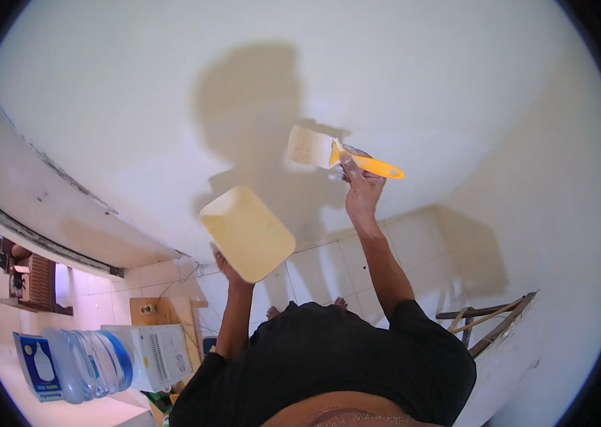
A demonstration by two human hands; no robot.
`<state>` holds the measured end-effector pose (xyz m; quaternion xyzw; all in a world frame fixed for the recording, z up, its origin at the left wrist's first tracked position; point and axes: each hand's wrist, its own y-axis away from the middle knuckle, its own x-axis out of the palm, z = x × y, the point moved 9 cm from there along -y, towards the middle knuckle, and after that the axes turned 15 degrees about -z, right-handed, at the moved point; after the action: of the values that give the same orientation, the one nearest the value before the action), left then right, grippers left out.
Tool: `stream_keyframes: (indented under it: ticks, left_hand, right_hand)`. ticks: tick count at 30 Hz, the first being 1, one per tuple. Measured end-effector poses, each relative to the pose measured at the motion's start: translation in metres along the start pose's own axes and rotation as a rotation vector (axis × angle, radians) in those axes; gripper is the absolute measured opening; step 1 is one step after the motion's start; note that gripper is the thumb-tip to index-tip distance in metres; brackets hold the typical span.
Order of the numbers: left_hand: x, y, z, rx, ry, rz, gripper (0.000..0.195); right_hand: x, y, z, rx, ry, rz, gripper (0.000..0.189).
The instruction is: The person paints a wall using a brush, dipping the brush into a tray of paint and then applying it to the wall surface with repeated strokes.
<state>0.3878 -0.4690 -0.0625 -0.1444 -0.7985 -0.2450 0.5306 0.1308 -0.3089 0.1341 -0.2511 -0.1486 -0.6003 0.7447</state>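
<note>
My right hand (362,173) is closed around a flat paintbrush (367,163) with a yellow handle and wide pale bristles. The bristles point left, close to the white wall (396,69); whether they touch it I cannot tell. White paint marks my right fingers. Lower and to the left, my left hand (228,267) grips a pale yellow rectangular plastic tub (250,229) by its side. The tub is tilted with its opening towards me, and its inside looks pale yellow. Its body hides most of my left fingers.
A water dispenser (162,357) carrying a large blue water bottle (90,365) stands at lower left, beside a wooden table (156,309). A wooden frame (492,320) is at right. White floor tiles (354,261) lie around my feet; a doorway edge (116,272) is left.
</note>
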Motion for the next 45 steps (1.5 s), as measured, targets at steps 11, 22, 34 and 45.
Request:
stream_keyframes:
  ticks: [11, 22, 34, 45]
  left_hand:
    - [0.013, 0.052, -0.118, 0.218, -0.098, 0.251, 0.067]
    - [0.005, 0.047, -0.149, 0.24, -0.083, 0.271, 0.068]
    - [-0.006, 0.056, -0.173, 0.232, -0.085, 0.263, 0.068]
    - [-0.023, 0.057, -0.204, 0.271, -0.067, 0.218, 0.069]
  right_hand:
    - [0.134, 0.035, -0.063, -0.484, 0.062, 0.34, 0.022]
    - [-0.054, -0.101, 0.004, -0.766, 0.14, -0.452, 0.018]
    - [0.204, 0.121, -0.079, -0.847, 0.185, 0.46, 0.027]
    - [-0.035, -0.091, -0.011, -0.903, 0.22, -0.538, 0.019]
